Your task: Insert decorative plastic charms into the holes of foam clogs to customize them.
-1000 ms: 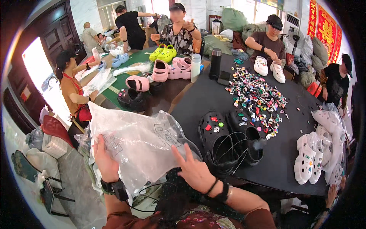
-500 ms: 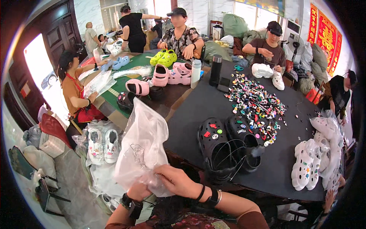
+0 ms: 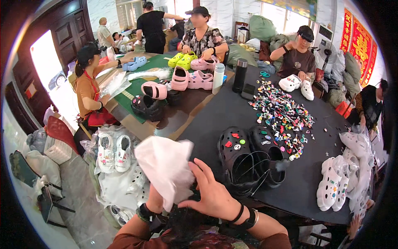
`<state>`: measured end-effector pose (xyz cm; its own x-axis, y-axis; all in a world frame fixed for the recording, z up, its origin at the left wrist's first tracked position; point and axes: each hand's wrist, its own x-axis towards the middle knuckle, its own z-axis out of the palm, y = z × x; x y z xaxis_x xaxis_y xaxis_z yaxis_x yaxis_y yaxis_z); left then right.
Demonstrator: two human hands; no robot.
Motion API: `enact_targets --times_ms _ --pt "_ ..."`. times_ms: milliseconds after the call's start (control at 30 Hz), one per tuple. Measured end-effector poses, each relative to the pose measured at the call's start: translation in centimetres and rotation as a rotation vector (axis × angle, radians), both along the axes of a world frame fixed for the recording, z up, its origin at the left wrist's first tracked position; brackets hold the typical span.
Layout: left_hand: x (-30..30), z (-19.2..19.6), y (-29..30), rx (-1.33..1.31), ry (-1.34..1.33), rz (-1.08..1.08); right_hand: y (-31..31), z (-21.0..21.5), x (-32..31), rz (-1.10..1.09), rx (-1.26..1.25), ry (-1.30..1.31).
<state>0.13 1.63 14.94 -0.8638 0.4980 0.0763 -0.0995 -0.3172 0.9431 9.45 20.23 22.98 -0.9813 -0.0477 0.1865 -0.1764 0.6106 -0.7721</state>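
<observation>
Right grip (image 3: 213, 196) has spread open beside the bag (image 3: 163, 166); left grip (image 3: 155, 201), covered, I can't tell.

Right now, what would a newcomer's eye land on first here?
Probably the heap of small colourful charms on the black table, right of centre, with a pair of black clogs on its near side. Next, at lower centre, the crumpled white bag hiding most of the left hand, the open right hand beside it. Then the red banners, upper right wall.
</observation>
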Motion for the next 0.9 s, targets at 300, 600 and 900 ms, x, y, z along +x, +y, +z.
enact_targets --times_ms 300,600,900 --pt "1.3 0.0 -0.1 -0.179 0.216 -0.272 3.1 -2.0 -0.7 -0.214 -0.137 0.288" --pt "0.3 -1.6 1.5 0.044 -0.132 -0.279 2.6 -1.3 -0.2 -0.065 -0.142 0.072" --pt "-13.0 1.3 0.9 -0.157 -0.012 -0.181 6.3 2.9 1.8 -0.127 -0.073 0.114"
